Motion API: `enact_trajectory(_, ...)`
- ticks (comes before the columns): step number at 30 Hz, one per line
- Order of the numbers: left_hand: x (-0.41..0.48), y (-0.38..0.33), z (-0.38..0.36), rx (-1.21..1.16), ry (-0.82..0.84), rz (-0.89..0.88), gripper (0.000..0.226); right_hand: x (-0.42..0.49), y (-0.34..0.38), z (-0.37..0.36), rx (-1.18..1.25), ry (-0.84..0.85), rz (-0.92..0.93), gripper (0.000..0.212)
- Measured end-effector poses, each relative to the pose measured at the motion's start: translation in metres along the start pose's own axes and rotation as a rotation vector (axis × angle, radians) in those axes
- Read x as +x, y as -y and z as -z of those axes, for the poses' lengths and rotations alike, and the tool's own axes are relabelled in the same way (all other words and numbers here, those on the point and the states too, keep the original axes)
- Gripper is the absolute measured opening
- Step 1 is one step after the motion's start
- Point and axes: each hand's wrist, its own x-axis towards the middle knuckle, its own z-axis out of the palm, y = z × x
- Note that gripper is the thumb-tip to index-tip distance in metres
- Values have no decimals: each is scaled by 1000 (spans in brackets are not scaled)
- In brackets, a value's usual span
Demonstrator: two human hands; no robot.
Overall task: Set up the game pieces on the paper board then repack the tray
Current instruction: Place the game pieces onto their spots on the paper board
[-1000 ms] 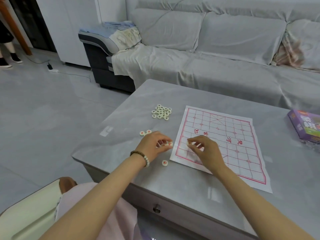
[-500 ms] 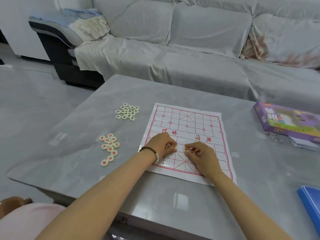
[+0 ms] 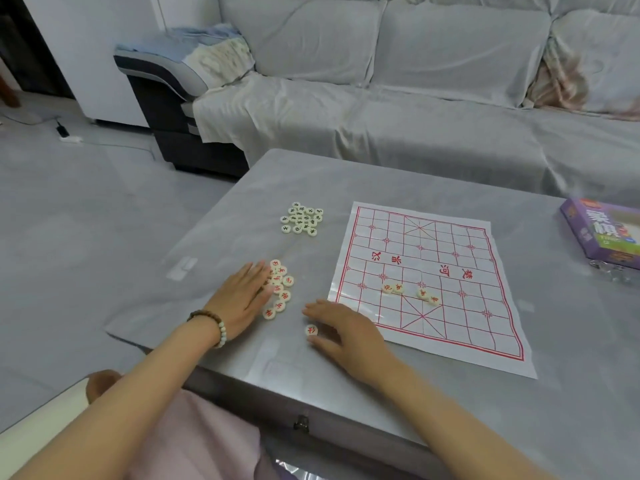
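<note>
**Four red pieces placed, most of the set waiting beside the board**

Nearest the wearer, the right hand (image 3: 346, 332) lies low on the table (image 3: 214, 341), its grip spread. A lone red-marked piece (image 3: 311, 330) sits in the gap between thumb and forefinger, and I cannot tell whether either touches it. Just to the left, the left hand (image 3: 240, 299), with a bead bracelet (image 3: 212, 324) at the wrist, lies flat with fingers straight. Its grip is spread too, and the fingertips rest on the near edge of the heap of red pieces (image 3: 282, 289).

Beyond the right hand lies the paper board (image 3: 467, 327), flat on the table. Four placed pieces (image 3: 398, 288) stand on the wearer's half in two loose pairs, none clearly squared to a grid crossing. Farther back and left of the board is the pile of dark-lettered pieces (image 3: 303, 219), untouched.

My judgement is that setup is only begun. The red side is mostly unplaced, the dark side has not been started, and repacking lies far ahead.

The board's river band carries red characters, 楚河 and 汉界, which face away from the wearer. The discs' characters are too small to read surely. At the far right edge a purple box (image 3: 602, 233) shows large white 象棋. Something clear (image 3: 609, 271) pokes out beneath it, possibly the tray, though that cannot be settled. A grey sofa (image 3: 415, 126) stands behind.
</note>
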Motion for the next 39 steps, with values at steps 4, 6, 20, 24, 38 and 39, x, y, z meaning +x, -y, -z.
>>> enact_trajectory(4,-13,10,-6,30,19,-29,61,1,3,-8,-47,-20,-11,31)
enact_trajectory(6,-16,11,-7,50,12,-52,80,4,4,-8,-69,-51,-23,28)
enact_trajectory(20,-59,11,-5,66,-94,-146,87,40,19,-25,-223,-48,86,31)
enact_trajectory(24,-50,17,-3,-78,-116,-117,61,33,17,-21,-148,-55,51,27)
enact_trajectory(38,-55,8,9,-337,-227,-68,19,26,23,-13,-36,-49,62,25)
enact_trajectory(39,-54,4,13,-381,-276,-64,17,24,23,-8,1,-81,58,24)
